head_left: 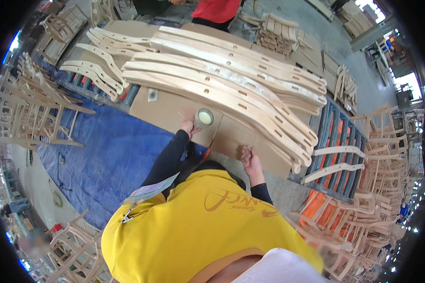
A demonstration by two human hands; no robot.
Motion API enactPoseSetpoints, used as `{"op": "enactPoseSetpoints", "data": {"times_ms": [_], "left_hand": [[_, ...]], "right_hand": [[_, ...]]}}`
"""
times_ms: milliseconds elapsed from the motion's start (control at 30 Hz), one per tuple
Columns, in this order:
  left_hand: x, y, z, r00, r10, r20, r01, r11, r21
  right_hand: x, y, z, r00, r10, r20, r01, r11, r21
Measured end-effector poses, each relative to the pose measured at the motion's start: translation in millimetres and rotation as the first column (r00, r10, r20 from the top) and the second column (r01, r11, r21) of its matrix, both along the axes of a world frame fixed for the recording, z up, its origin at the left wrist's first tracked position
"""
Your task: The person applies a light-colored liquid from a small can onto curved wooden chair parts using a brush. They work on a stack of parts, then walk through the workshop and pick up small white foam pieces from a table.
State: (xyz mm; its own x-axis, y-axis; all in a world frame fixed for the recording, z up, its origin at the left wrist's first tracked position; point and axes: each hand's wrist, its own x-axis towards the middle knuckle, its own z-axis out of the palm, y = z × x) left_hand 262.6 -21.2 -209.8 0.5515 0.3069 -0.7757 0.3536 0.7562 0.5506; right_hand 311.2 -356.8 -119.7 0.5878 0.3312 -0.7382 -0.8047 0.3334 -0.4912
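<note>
Pale-filled round cup (205,118) just on wearer's side of wooden slats (208,79); left hand (188,128) grip closed around it, mouth up, probably against spills. Right hand (251,161) nearer slats' right end, fingers curled, can't tell if holding anything. Cardboard (167,109) under slats, likely against scratches.

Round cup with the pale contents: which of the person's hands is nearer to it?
Left. The left hand is at the left side of the round cup, seemingly holding it; the right hand is apart from it, to its lower right.
</note>
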Motion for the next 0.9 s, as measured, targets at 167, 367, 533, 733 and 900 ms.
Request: {"op": "enactPoseSetpoints", "data": {"times_ms": [167,367,533,733,900], "left_hand": [[-12.7,4.4,-10.3,0.989,0.144,-0.024,-0.143,0.989,0.035],[-11.2,0.5,-23.7,0.97,0.241,-0.004,-0.237,0.954,0.182],[-13.3,16.6,-34.1,0.996,0.08,-0.034,-0.068,0.96,0.273],[-36.8,6.1,14.1,0.992,0.118,0.031,-0.122,0.982,0.145],[-30.7,11.0,6.0,0.99,0.138,-0.021,-0.134,0.983,0.129]], "right_hand": [[16.3,25.9,9.3,0.995,0.092,0.022,-0.091,0.995,-0.05],[24.9,36.1,-22.0,0.982,0.134,-0.136,-0.131,0.991,0.032],[26.3,51.3,-32.4,0.969,0.175,-0.174,-0.165,0.984,0.071],[35.0,53.0,-38.6,0.964,0.148,-0.22,-0.111,0.979,0.174],[39.4,38.1,-41.2,0.971,0.108,-0.212,-0.063,0.976,0.208]]}}
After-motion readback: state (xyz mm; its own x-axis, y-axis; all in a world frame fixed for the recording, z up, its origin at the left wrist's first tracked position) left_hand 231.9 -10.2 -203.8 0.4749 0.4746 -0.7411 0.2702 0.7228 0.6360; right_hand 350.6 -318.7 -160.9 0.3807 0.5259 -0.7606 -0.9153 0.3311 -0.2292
